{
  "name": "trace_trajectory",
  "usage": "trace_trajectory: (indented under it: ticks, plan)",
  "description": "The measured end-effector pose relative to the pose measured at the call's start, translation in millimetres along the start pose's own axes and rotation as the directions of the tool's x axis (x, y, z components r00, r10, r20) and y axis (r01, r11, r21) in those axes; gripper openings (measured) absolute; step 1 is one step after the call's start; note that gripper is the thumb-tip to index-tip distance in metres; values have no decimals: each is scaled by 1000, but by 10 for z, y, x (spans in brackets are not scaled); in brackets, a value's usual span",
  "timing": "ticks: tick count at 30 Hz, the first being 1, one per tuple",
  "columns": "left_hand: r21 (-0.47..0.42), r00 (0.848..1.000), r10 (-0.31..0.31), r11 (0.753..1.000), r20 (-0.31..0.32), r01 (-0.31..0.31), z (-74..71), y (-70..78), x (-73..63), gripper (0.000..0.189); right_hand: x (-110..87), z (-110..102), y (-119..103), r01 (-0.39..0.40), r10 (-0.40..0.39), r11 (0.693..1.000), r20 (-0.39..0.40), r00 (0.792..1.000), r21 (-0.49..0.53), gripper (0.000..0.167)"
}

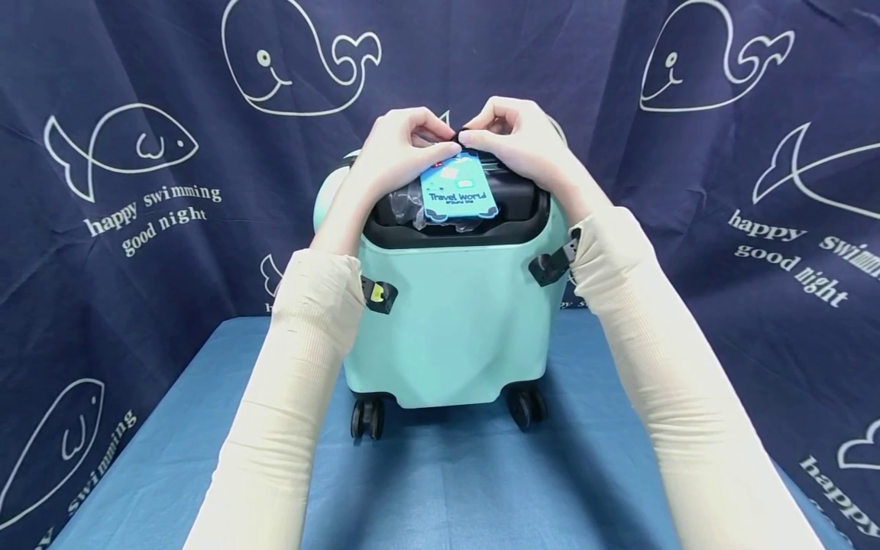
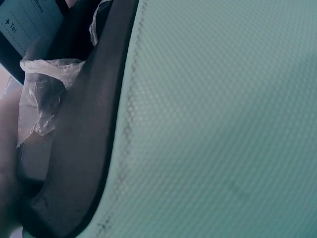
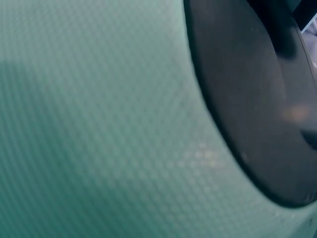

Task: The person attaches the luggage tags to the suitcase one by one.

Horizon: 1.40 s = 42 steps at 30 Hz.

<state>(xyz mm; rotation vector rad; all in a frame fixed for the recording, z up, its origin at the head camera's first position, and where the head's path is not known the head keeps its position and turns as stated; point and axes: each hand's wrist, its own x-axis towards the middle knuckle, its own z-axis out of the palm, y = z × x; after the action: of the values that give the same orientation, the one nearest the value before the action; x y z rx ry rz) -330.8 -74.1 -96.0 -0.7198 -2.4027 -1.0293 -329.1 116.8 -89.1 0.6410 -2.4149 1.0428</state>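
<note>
A mint-green suitcase (image 1: 454,321) stands upright on its wheels, its black recessed handle area (image 1: 447,236) on top. A blue luggage tag (image 1: 459,187) printed "Travel World" hangs over that recess. My left hand (image 1: 402,149) and right hand (image 1: 522,145) meet just above the tag, thumbs and fingertips pinching its short black strap (image 1: 459,138), which they mostly hide. In the left wrist view the tag's written side (image 2: 32,25) shows beside crumpled clear plastic (image 2: 47,89). The right wrist view is filled by the textured shell (image 3: 99,124) and black trim (image 3: 242,109).
The suitcase rests on a blue cloth-covered table (image 1: 440,489). Black caster wheels (image 1: 367,418) show at its base. Behind and at both sides hangs a dark blue curtain (image 1: 495,46) with white whale and fish drawings. Black camera straps (image 1: 552,266) sit at the cream sleeve cuffs.
</note>
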Motion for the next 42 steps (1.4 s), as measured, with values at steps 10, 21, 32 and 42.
trace_trajectory:
  ticks: [10, 21, 32, 42]
  plan:
    - [16, 1000, -3, 1000, 11, 3, -1, 4, -2, 27, -2, 4, 20, -8, 9, 999, -44, 999, 33, 14]
    - [43, 1000, 1, 999, 13, -2, -12, -15, -2, 23, -7, 10, -10, -22, 19, 998, -55, 998, -67, 21]
    - [32, 999, 21, 999, -38, -20, 0, 6, -5, 22, 17, -28, -11, -26, 36, 987, 60, 998, -158, 42]
    - [1, 999, 27, 1000, -42, -27, -2, -4, -2, 20, 23, 1, 17, -10, 8, 993, 19, 1000, 115, 27]
